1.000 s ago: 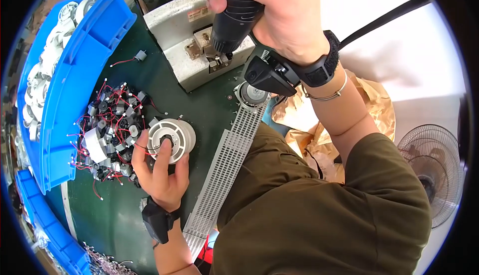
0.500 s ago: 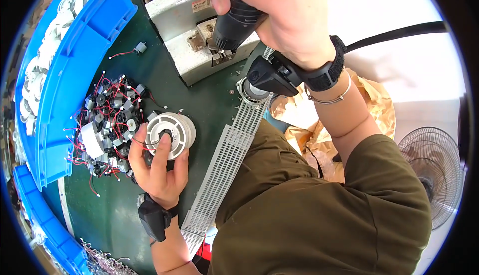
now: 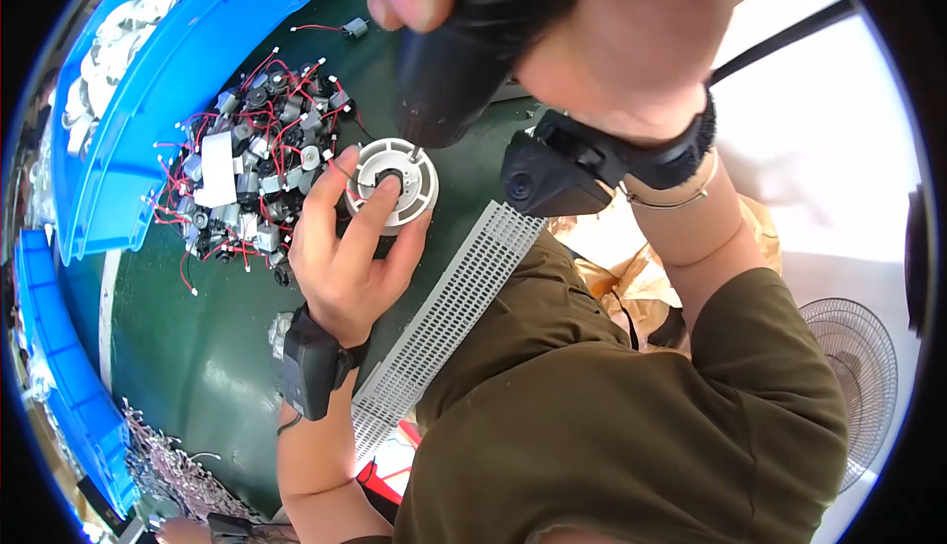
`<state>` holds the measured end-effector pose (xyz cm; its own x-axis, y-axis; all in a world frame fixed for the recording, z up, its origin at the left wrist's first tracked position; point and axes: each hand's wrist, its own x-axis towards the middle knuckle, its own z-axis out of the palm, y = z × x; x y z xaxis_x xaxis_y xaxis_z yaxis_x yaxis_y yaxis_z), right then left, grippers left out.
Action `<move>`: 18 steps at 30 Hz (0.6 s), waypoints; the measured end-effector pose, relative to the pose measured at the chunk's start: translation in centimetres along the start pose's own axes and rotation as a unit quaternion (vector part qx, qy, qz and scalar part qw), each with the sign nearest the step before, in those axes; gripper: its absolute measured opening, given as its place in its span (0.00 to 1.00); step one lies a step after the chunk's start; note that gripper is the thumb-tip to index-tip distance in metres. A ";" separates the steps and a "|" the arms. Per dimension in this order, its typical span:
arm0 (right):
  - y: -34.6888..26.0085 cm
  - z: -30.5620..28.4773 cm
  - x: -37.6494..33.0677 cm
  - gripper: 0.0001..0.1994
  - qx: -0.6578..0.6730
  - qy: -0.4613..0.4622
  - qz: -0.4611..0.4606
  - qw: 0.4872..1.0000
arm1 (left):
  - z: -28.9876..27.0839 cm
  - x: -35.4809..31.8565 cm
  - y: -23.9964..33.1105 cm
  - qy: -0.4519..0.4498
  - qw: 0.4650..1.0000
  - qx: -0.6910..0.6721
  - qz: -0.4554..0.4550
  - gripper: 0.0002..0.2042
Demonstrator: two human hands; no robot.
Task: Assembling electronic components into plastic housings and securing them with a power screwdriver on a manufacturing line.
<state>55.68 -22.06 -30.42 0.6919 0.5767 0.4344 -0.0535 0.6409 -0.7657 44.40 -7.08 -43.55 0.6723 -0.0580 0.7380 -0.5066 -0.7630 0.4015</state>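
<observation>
"Head view, item one: left hand [image 3: 343, 273]?"

"Clamped on white wheel [image 3: 408, 195]: one finger along left edge, one pressed over middle, thumb at near right edge. Spoked round face turned up, axis toward camera."

"Item two: right hand [image 3: 636, 36]?"

"Wrapped around black handheld driver [image 3: 459, 66], blurred. Long axis slanting from far right down to bit [image 3: 415, 153] at far right rim of wheel. Contact between bit and rim: cannot tell."

"Nearer hand?"

"Left, touching. Right, raised above far side, bit alone near rim."

"Surroundings?"

"Just left of wheel: heap of small red-wired motors [image 3: 264, 157], white card [image 3: 218, 171] on top. Farther left: blue bin [image 3: 178, 135]. Near right: perforated strip [image 3: 449, 297]. Beneath: green table [image 3: 237, 337]."
</observation>
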 end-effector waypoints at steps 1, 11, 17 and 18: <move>0.1 0.7 0.2 0.23 0.024 0.020 0.010 0.999 | 0.0 0.0 0.0 0.005 1.000 0.002 -0.004 0.17; -0.7 3.1 0.0 0.22 -0.087 0.054 0.044 0.994 | 0.2 0.3 -0.1 0.019 1.000 0.006 0.022 0.16; -0.4 2.7 0.4 0.22 -0.116 0.061 0.055 0.990 | 0.4 0.2 -0.1 0.022 1.000 -0.001 0.012 0.16; -0.4 2.7 0.6 0.22 -0.147 0.080 0.074 0.983 | 0.4 0.1 0.0 0.022 1.000 0.000 0.010 0.16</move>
<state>54.22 -20.57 -28.60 0.7979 0.5508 0.2450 0.0319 0.3674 -0.9295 44.69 -7.31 -43.66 0.6380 -0.0451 0.7687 -0.5200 -0.7616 0.3868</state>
